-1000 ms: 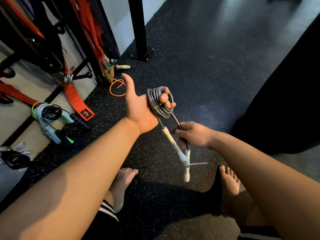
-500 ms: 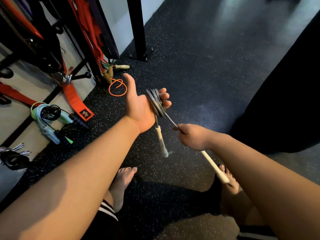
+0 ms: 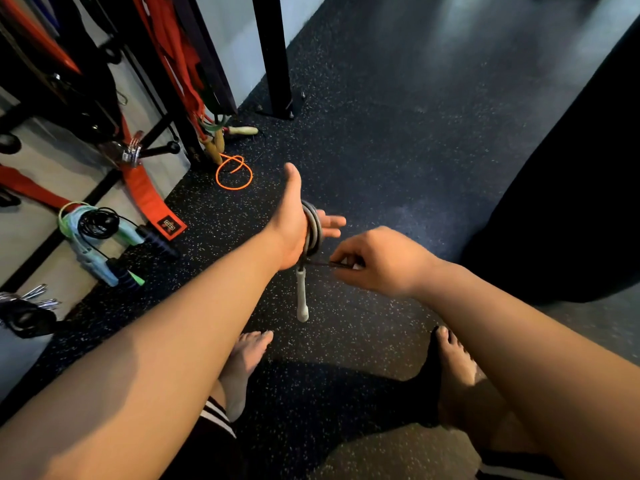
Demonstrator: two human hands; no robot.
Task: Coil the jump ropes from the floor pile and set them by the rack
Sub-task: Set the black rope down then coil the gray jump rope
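Covering the whole view, the black speckled rubber floor point(image 3: 398, 140) carries the black steel rack upright point(image 3: 273, 53). Nearer the camera than that upright, the left hand point(image 3: 294, 220) is flat, fingers straight and thumb raised, with the grey jump rope point(image 3: 313, 226) coiled round its palm. The right hand point(image 3: 381, 261), farther from the upright, pinches the rope's dark tail in curled fingers. A white plastic handle point(image 3: 301, 296) hangs below the coil. A thin orange cord loop point(image 3: 233, 174) lies near the upright's foot.

You can read no text here; the black patch point(image 3: 168, 224) on the red strap point(image 3: 145, 194) bears marks too blurred.
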